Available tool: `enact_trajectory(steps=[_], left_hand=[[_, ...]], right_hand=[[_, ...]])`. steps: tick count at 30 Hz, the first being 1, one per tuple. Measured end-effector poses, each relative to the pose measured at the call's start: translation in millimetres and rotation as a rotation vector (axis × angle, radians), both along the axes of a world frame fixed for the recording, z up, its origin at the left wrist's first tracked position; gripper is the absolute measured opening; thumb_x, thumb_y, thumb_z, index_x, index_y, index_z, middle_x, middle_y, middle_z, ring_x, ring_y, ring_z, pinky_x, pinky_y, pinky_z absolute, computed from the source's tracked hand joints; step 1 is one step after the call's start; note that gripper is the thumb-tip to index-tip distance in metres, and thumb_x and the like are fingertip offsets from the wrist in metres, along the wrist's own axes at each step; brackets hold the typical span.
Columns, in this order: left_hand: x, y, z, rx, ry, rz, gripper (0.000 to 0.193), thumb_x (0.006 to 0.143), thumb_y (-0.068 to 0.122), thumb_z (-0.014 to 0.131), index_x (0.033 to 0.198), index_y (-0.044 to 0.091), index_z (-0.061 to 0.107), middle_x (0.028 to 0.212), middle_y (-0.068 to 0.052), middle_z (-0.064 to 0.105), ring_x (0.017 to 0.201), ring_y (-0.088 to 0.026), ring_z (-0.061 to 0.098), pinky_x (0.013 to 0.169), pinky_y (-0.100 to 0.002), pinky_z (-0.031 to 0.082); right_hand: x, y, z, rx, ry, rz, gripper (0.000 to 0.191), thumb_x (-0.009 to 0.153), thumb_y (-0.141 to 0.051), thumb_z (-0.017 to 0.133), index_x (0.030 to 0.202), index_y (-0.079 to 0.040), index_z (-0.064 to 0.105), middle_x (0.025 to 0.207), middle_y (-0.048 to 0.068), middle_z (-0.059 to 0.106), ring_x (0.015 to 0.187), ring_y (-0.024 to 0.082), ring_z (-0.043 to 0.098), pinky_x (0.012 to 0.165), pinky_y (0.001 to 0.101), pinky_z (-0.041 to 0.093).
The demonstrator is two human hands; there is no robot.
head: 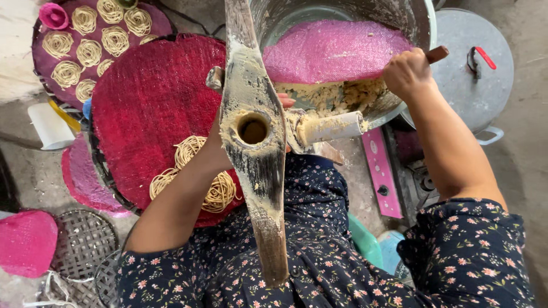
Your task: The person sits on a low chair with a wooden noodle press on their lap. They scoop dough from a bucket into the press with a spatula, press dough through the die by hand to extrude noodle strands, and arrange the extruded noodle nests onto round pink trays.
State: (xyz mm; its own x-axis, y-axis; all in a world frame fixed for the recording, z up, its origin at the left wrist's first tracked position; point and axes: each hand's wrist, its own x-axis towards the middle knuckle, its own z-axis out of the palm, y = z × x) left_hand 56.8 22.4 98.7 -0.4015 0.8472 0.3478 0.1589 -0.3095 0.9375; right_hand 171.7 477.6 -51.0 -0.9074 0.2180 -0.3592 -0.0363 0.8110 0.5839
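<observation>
My left hand point(220, 149) is mostly hidden behind a dough-smeared wooden noodle press point(254, 128) and seems to hold its underside; only fingertips show past it. The press's metal cylinder point(331, 126), caked with dough, sticks out to the right. My right hand point(406, 71) grips a wooden handle point(437, 54) at the rim of a big metal pot point(419, 23) holding dough point(334, 96) under a pink cloth point(334, 50). Under the press lies a red woven mat point(148, 97) with two noodle coils point(220, 191).
A purple mat point(160, 23) with several noodle nests lies at the top left. A grey pot lid point(468, 85) with a red handle sits right. Pink mats point(25, 239), wicker trays point(83, 242) and a white cup point(50, 126) lie left. A pink stove panel point(381, 174) is below the pot.
</observation>
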Motion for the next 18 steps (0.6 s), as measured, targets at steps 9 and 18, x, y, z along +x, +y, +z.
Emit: enact_trajectory(steps=[9,18], left_hand=[[-2,-1,-6,-0.050,-0.180,-0.007,0.064,0.086,0.014,0.088,0.142,0.004,0.058,0.143,-0.010,0.066,0.129,-0.016,0.064,0.111,-0.035,0.055],[1,-6,6,-0.125,-0.070,0.043,0.064,0.083,0.011,0.091,0.140,0.005,0.062,0.140,-0.009,0.070,0.124,-0.016,0.068,0.109,-0.036,0.058]], right_hand=[[9,-10,28,0.046,-0.173,-0.044,0.036,0.101,-0.022,0.056,0.072,-0.021,0.077,0.070,-0.006,0.073,0.065,0.008,0.069,0.052,0.0274,0.049],[15,-2,33,0.099,-0.329,0.005,0.037,0.104,-0.025,0.054,0.078,-0.024,0.080,0.077,-0.006,0.077,0.067,0.008,0.071,0.053,0.0281,0.049]])
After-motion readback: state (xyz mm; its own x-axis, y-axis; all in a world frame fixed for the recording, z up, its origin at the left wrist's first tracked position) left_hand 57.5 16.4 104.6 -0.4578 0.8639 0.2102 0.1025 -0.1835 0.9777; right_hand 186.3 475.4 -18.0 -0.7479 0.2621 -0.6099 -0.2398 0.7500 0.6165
